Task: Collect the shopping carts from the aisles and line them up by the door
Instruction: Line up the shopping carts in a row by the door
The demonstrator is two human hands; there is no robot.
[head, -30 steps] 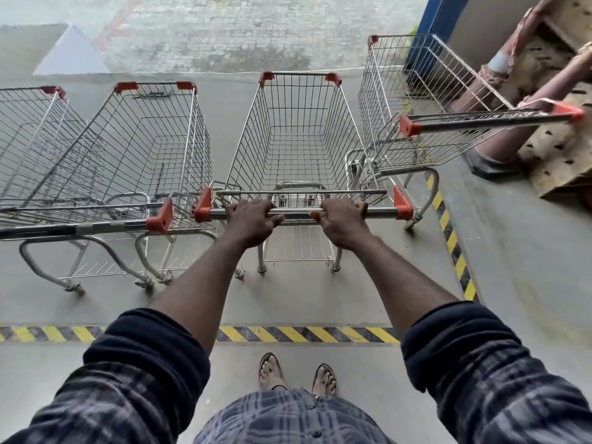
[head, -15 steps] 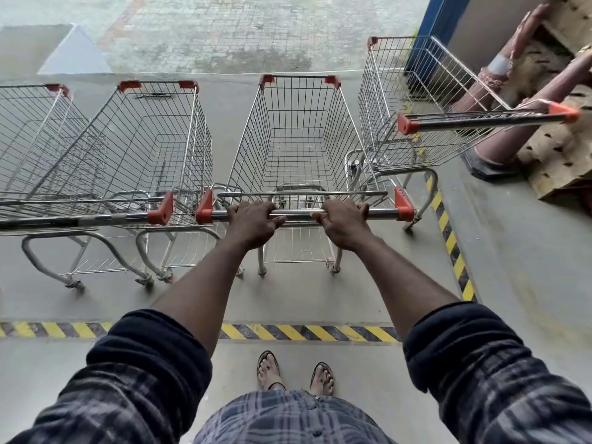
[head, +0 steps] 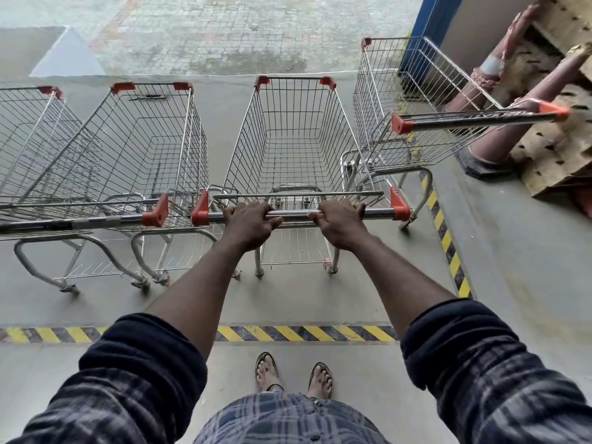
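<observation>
While our left hand (head: 253,224) and right hand (head: 341,222) grip the handle (head: 298,215) of the middle cart (head: 294,139), a skewed push could snag the neighbouring cart (head: 153,139) at centre left.

- Shopping cart (head: 288,139), like its neighbours: silver wire grid, orange-red corner and handle caps.
- Floor (head: 512,267): plain grey.
- Floor tape (head: 307,333): yellow and black diagonal stripes.
- Sleeves (head: 499,379): dark navy-grey plaid, solid dark cuffs.
- Post (head: 429,30): blue.
- Leaning poles (head: 499,139): reddish brown.

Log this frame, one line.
left hand: grips chrome handlebar | right hand: grips same bar | silver wire shopping cart, orange corner caps: empty, between parked carts
</observation>
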